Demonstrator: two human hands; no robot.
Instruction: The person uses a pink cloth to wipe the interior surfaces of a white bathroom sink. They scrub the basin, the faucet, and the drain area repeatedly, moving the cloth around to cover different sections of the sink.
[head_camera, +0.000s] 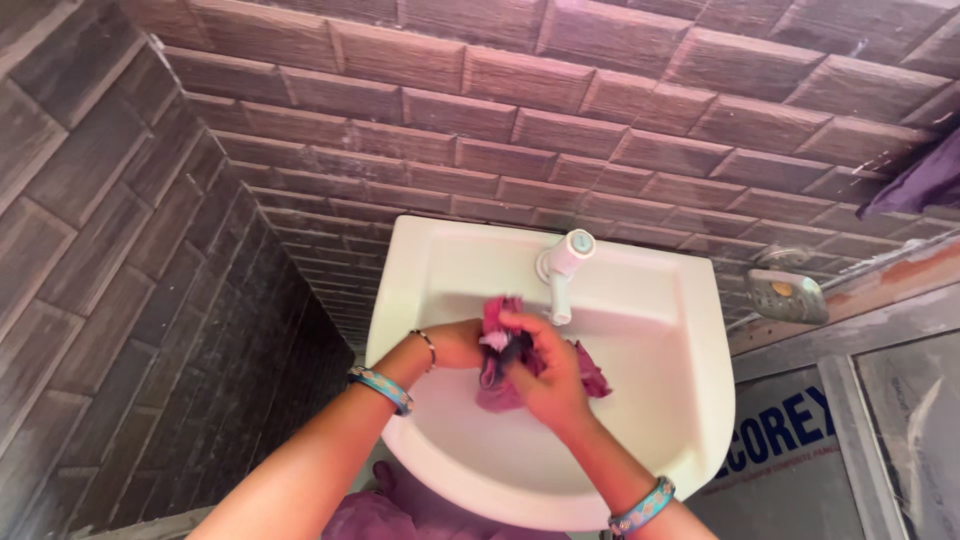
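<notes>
Over the bowl of a white wall-mounted sink (680, 420) I hold a bunched pink cloth (592, 376) with both hands. My left hand (458, 344) grips its left side, a thin bangle on that wrist and a blue band further up the forearm. My right hand (548, 372) closes over the middle of the cloth from the front, also with a blue patterned band on the wrist. Part of the cloth sticks up between my hands, just below the white tap (562, 268). No water stream is visible.
Brown tiled walls surround the sink on the left and behind. A metal soap dish (788, 294) hangs on the wall at right. A purple cloth (915, 180) hangs at the upper right. A door frame with frosted panels (900, 420) stands at right.
</notes>
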